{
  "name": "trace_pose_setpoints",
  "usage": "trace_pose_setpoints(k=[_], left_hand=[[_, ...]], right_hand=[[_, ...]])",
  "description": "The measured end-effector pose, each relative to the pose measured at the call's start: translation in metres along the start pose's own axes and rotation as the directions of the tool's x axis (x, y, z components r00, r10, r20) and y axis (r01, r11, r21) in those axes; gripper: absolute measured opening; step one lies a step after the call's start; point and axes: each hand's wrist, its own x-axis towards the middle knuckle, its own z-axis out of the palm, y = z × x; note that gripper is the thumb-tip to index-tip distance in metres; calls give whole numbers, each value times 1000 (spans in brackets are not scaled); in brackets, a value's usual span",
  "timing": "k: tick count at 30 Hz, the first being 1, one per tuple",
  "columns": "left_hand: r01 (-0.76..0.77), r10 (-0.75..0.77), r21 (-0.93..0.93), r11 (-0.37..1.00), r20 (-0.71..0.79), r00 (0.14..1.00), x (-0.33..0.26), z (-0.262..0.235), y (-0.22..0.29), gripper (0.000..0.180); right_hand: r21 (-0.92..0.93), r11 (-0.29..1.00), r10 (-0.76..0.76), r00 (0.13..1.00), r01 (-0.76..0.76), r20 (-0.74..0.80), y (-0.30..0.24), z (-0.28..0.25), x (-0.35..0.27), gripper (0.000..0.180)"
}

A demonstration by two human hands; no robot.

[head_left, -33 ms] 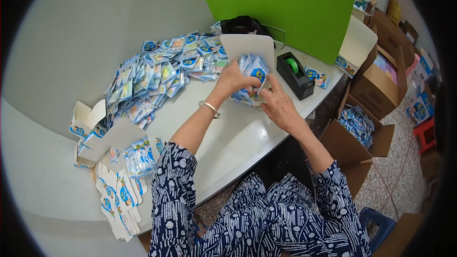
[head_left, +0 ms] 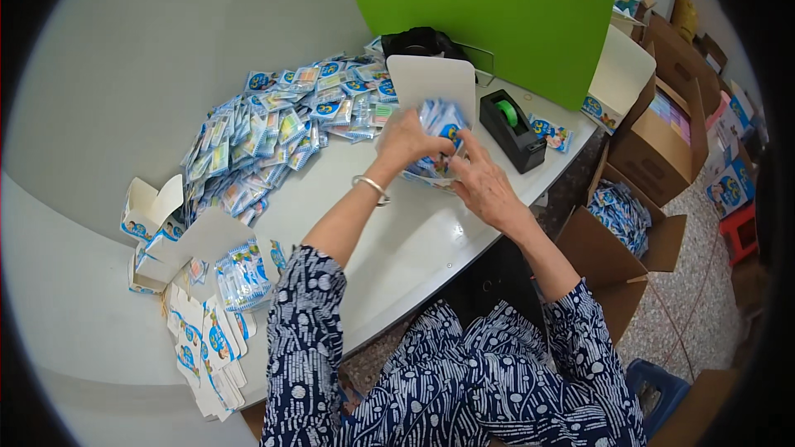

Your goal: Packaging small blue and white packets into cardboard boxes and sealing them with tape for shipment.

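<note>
My left hand (head_left: 406, 142) and my right hand (head_left: 484, 186) are both closed on a bundle of small blue packets (head_left: 443, 120), held upright over a small white box (head_left: 431, 83) whose flap stands open behind it. A silver bracelet (head_left: 371, 186) circles my left wrist. A wide pile of similar blue packets (head_left: 273, 136) lies spread on the white table (head_left: 414, 248), to the left of my hands.
A black tape dispenser (head_left: 512, 128) with green tape sits right of my hands, before a green board (head_left: 497, 8). Open small boxes (head_left: 149, 215), a packet stack (head_left: 243, 273) and flat box blanks (head_left: 203, 348) lie at left. Cardboard cartons (head_left: 617, 232) stand on the floor at right.
</note>
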Motion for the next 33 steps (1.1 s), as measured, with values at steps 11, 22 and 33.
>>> trace_pose_setpoints(k=[11, 22, 33], left_hand=[[-167, 166, 59, 984, 19, 986, -3, 20, -9, 88], [-363, 265, 223, 904, 374, 889, -13, 12, -21, 46], [-356, 118, 330, 874, 568, 815, -11, 32, -19, 68]], right_hand=[[12, 1000, 15, 1000, -16, 28, 13, -3, -9, 33], [89, 993, -60, 989, 73, -133, 21, 0, -14, 47], [196, 979, -3, 974, 48, -225, 25, 6, -18, 32]])
